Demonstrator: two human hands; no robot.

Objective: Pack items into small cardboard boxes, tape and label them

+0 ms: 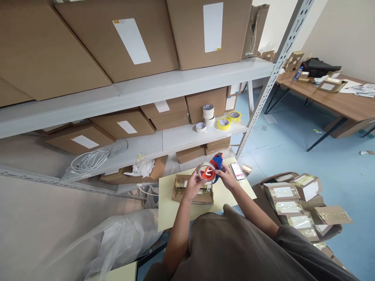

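Above a small pale yellow table, my left hand (193, 185) grips the left side of a roll of tape (202, 171). The roll sits around the orange hub of a blue and orange tape dispenser (217, 160). My right hand (227, 176) is closed on the dispenser's right side. Beneath both hands, a flat cardboard box (178, 190) with tape across its top lies on the pale yellow table (166, 210). A phone (237, 171) with its screen lit lies right of my right hand, beside a small brown item, partly pixelated.
A metal shelf (175, 139) ahead holds boxes, white tape rolls (208, 111), yellow tape rolls (223, 123) and a coiled white cable (90, 160). Right are a heap of taped cartons (288, 207) and a wooden table (325, 95). Plastic wrap (125, 234) lies left.
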